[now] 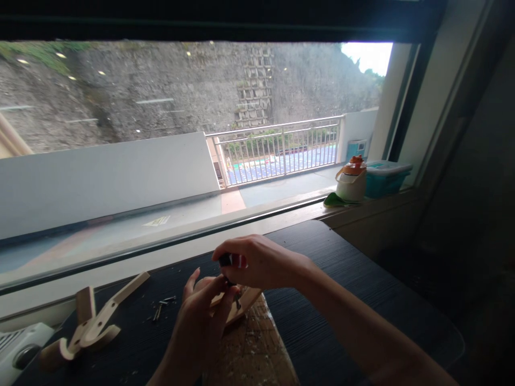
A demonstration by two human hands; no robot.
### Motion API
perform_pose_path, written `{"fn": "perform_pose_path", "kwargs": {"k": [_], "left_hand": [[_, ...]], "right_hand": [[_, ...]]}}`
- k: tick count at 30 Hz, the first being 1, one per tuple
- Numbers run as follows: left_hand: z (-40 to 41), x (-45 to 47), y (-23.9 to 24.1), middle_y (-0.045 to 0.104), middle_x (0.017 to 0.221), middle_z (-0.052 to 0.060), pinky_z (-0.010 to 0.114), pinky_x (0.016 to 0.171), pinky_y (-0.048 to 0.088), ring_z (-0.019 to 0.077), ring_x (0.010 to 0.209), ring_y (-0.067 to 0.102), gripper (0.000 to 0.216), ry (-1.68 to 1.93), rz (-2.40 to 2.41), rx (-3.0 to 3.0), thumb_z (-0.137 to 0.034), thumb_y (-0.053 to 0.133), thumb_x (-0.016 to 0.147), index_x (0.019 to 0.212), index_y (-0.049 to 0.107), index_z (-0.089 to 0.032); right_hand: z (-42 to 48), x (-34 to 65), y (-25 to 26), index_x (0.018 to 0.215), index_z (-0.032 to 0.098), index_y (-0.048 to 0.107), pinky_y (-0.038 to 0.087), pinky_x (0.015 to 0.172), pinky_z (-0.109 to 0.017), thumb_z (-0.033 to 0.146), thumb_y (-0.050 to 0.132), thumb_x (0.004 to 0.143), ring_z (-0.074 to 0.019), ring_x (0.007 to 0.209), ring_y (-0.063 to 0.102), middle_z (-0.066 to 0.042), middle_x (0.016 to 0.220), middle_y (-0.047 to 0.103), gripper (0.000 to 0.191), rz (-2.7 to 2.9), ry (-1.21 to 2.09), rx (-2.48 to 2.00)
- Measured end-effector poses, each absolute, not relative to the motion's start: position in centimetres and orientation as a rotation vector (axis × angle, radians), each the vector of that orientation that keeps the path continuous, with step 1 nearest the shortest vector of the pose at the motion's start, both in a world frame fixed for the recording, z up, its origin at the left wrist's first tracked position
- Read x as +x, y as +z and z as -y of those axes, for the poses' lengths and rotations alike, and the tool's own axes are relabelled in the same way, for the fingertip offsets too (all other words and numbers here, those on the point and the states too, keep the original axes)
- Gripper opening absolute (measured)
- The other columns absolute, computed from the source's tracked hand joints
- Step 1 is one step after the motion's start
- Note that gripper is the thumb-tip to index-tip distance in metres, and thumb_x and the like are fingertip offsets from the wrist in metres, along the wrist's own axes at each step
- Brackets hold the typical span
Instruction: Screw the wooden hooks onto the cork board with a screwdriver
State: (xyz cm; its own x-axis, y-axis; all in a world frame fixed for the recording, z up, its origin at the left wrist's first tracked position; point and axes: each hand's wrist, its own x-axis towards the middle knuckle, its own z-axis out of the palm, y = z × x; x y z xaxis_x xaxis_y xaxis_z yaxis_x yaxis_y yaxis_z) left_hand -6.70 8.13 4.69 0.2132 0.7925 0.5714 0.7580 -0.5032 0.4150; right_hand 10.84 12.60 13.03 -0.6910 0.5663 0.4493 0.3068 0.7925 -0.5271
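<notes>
My right hand (257, 262) is closed around the black-and-red handle of a screwdriver (233, 260), held upright with its tip down by my left fingers. My left hand (207, 308) pinches a pale curved wooden piece (251, 300), and the spot where the tool meets it is mostly covered by fingers. Just beneath my hands, a small metal screw (238, 303) shows against the wood. The wooden piece rests over a worn, scratched wooden board (257, 348) on the dark table.
Several loose screws (161, 308) lie left of my hands. Beyond them are wooden hook-shaped pieces (100, 321) and a white device (26, 351). A window runs along the dark table's (341, 300) far edge. A white jar (351, 182) and teal box (386, 178) stand on the sill.
</notes>
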Motion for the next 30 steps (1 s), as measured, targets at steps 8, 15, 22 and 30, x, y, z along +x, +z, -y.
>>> {"fn": "perform_pose_path", "kwargs": {"k": [8,15,22,30], "left_hand": [[-8.33,-6.75,4.53,0.072,0.079,-0.006,0.065,0.108,0.020,0.0158,0.071,0.067,0.014,1.160,-1.567,2.416,-0.036,0.050,0.084,0.087,0.061,-0.029],[-8.14,-6.63,4.97,0.071,0.076,-0.006,0.066,0.106,0.022,0.0169,0.070,0.066,0.016,1.156,-1.543,2.409,-0.037,0.047,0.085,0.091,0.060,-0.031],[-8.08,-6.82,4.70,0.069,0.076,-0.008,0.064,0.108,0.016,0.0145,0.068,0.065,0.016,1.101,-1.537,2.425,-0.034,0.044,0.088,0.097,0.057,-0.032],[-8.01,-6.91,4.91,0.071,0.080,-0.006,0.064,0.108,0.019,0.0162,0.071,0.066,0.017,1.079,-1.541,2.438,-0.036,0.044,0.087,0.093,0.059,-0.031]], "right_hand": [[-12.73,11.04,12.98,0.113,0.016,0.063,0.040,0.067,-0.022,0.016,0.054,0.082,-0.0112,0.071,0.056,-0.005,0.087,0.067,0.032,2.422,0.562,-0.616],[-12.58,10.80,12.81,0.120,0.018,0.058,0.040,0.066,-0.022,0.017,0.053,0.081,-0.0117,0.072,0.056,-0.006,0.094,0.067,0.040,2.437,0.548,-0.647],[-12.72,10.87,12.88,0.114,0.013,0.062,0.040,0.066,-0.021,0.018,0.056,0.081,-0.0110,0.072,0.054,-0.006,0.089,0.066,0.034,2.430,0.529,-0.604],[-12.48,10.95,12.87,0.123,0.017,0.058,0.041,0.068,-0.022,0.016,0.050,0.082,-0.0116,0.073,0.057,-0.006,0.097,0.067,0.042,2.446,0.547,-0.631]]}}
